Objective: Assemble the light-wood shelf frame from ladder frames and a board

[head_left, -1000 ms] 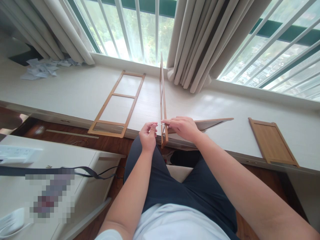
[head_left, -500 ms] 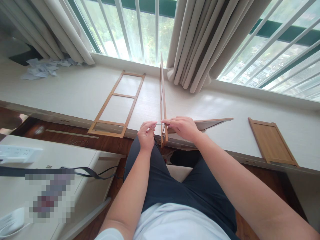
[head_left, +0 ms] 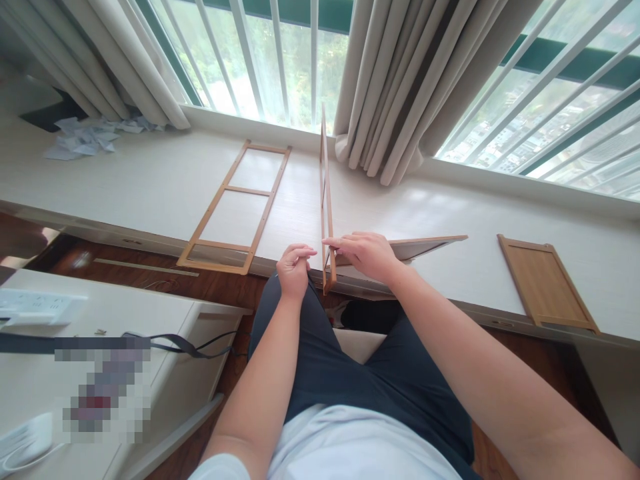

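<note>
- Right hand [head_left: 367, 257] pinches the near end of the upright wooden frame [head_left: 325, 200], standing on edge at the tabletop's [head_left: 150, 180] near rim.
- Left hand [head_left: 294, 268], fingers curled shut, sits just left; whether it holds anything, I cannot tell.
- Flat ladder frame [head_left: 235, 207] lies further left.

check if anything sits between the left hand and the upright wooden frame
Nothing visible does. The left hand hovers just left of the upright thin brown wooden frame, with only a bare gap between; the right hand grips that frame.

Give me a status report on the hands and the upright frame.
Left hand curled shut beside upright wooden frame. Right hand pinches frame's near end. Frame stands on edge on the sill. Nothing in the way.
</note>
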A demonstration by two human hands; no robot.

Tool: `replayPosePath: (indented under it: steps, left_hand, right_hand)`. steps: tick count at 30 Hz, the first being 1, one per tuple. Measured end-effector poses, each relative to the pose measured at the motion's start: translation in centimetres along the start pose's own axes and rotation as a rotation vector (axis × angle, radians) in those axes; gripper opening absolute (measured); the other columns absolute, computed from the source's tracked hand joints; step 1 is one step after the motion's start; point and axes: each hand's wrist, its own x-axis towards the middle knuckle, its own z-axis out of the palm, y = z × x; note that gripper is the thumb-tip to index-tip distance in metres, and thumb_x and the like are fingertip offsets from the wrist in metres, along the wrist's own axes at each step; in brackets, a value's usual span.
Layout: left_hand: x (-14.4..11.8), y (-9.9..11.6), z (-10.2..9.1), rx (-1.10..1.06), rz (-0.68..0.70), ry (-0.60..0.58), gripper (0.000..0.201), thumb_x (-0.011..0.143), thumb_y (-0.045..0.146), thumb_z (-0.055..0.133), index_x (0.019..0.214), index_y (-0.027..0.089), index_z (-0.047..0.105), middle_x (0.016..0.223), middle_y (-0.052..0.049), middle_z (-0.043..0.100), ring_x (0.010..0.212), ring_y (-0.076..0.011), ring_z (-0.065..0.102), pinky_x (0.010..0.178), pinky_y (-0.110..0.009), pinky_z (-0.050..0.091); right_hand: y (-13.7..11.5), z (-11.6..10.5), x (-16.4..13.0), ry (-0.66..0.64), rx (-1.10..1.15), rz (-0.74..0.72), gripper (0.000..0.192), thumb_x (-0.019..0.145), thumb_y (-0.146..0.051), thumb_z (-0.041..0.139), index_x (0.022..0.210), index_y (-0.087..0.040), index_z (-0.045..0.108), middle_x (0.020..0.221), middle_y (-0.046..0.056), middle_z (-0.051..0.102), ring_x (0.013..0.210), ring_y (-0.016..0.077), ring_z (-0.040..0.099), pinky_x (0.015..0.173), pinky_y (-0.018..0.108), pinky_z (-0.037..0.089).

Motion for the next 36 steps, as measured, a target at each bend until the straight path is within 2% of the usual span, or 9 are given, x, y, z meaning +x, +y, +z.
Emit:
replayPosePath:
  steps: [5, 7, 11, 15, 18, 23, 26, 30, 36]
  left_hand:
    - [1.2, -2.0, -1.1, -0.062, -0.248, 0.306, 0.014, 0.076, 0.022, 0.061, 0.08, 0.017, 0.073, 0.078, -0.002, 0.064, 0.057, -0.0077, 0.052, 0.041, -0.016, 0.037]
    - [1.3, -2.2, -1.3, -0.093, -0.285, 0.339, 0.014, 0.073, 0.022, 0.06, 0.08, 0.016, 0.071, 0.078, -0.002, 0.063, 0.058, -0.0077, 0.052, 0.04, -0.015, 0.036]
    - [0.2, -1.6, -0.7, -0.087, -0.388, 0.191, 0.018, 0.07, 0.02, 0.057, 0.08, 0.016, 0.071, 0.076, -0.002, 0.062, 0.056, -0.0082, 0.051, 0.04, -0.016, 0.034]
    - [-1.5, -0.4, -0.3, 0.008, -0.507, -0.125, 0.02, 0.072, 0.019, 0.055, 0.08, 0.017, 0.073, 0.074, -0.002, 0.064, 0.057, -0.0104, 0.054, 0.042, -0.018, 0.036]
    - [-2.1, 0.6, -1.7, 0.151, -0.453, -0.248, 0.022, 0.077, 0.018, 0.052, 0.082, 0.018, 0.074, 0.077, -0.003, 0.068, 0.064, -0.013, 0.059, 0.049, -0.021, 0.043]
    - [-2.7, 1.3, -7.7, 0.461, -0.254, -0.226, 0.024, 0.084, 0.017, 0.051, 0.083, 0.021, 0.075, 0.088, -0.003, 0.072, 0.081, -0.0163, 0.066, 0.074, -0.027, 0.052]
    - [-3.9, -0.4, -12.5, 0.598, -0.272, -0.16, 0.024, 0.088, 0.021, 0.05, 0.085, 0.021, 0.074, 0.089, -0.002, 0.072, 0.086, -0.0176, 0.066, 0.081, -0.029, 0.051]
    - [-7.1, -5.3, -19.1, 0.73, -0.436, -0.063, 0.025, 0.088, 0.021, 0.047, 0.087, 0.019, 0.072, 0.095, -0.004, 0.075, 0.093, -0.0195, 0.067, 0.088, -0.03, 0.051]
    - [-14.1, -13.1, -26.4, 1.02, -0.951, -0.088, 0.031, 0.091, 0.015, 0.045, 0.103, 0.018, 0.074, 0.114, -0.008, 0.075, 0.112, -0.023, 0.066, 0.098, -0.031, 0.047]
  right_hand:
    - [0.0, 0.1, 0.0, 0.005, -0.014, 0.015, 0.043, 0.101, -0.019, 0.048, 0.139, -0.035, 0.061, 0.111, -0.001, 0.076, 0.094, 0.018, 0.065, 0.075, 0.028, 0.042]
    - [0.0, 0.1, 0.0, 0.009, -0.009, 0.015, 0.042, 0.102, -0.02, 0.047, 0.138, -0.035, 0.062, 0.111, -0.001, 0.076, 0.094, 0.018, 0.066, 0.074, 0.028, 0.041]
    - [-0.1, 0.1, -0.1, 0.021, -0.003, 0.0, 0.042, 0.102, -0.02, 0.046, 0.138, -0.034, 0.062, 0.11, -0.001, 0.077, 0.093, 0.0186, 0.066, 0.072, 0.028, 0.041]
    - [-0.3, 0.0, -0.1, 0.032, -0.01, -0.021, 0.041, 0.102, -0.022, 0.045, 0.139, -0.032, 0.061, 0.11, 0.001, 0.077, 0.092, 0.0195, 0.066, 0.073, 0.029, 0.042]
    - [-0.4, 0.0, -0.1, 0.036, -0.011, -0.041, 0.041, 0.103, -0.023, 0.044, 0.139, -0.032, 0.061, 0.107, 0.001, 0.077, 0.091, 0.0193, 0.066, 0.071, 0.029, 0.042]
    - [-0.6, 0.0, -0.2, 0.055, -0.012, -0.053, 0.04, 0.103, -0.023, 0.044, 0.137, -0.032, 0.062, 0.107, 0.0, 0.077, 0.089, 0.0187, 0.066, 0.071, 0.029, 0.043]
    - [-0.8, 0.1, -0.2, 0.059, -0.024, -0.049, 0.041, 0.102, -0.021, 0.044, 0.137, -0.032, 0.062, 0.106, 0.0, 0.077, 0.088, 0.0191, 0.067, 0.071, 0.03, 0.044]
    - [-0.9, 0.2, -0.3, 0.068, -0.045, -0.037, 0.041, 0.101, -0.02, 0.045, 0.136, -0.031, 0.063, 0.103, 0.001, 0.077, 0.088, 0.0201, 0.067, 0.07, 0.03, 0.044]
    - [-1.1, 0.5, -0.3, 0.056, -0.064, -0.032, 0.042, 0.1, -0.018, 0.045, 0.136, -0.03, 0.062, 0.105, 0.001, 0.076, 0.089, 0.0203, 0.068, 0.072, 0.031, 0.046]
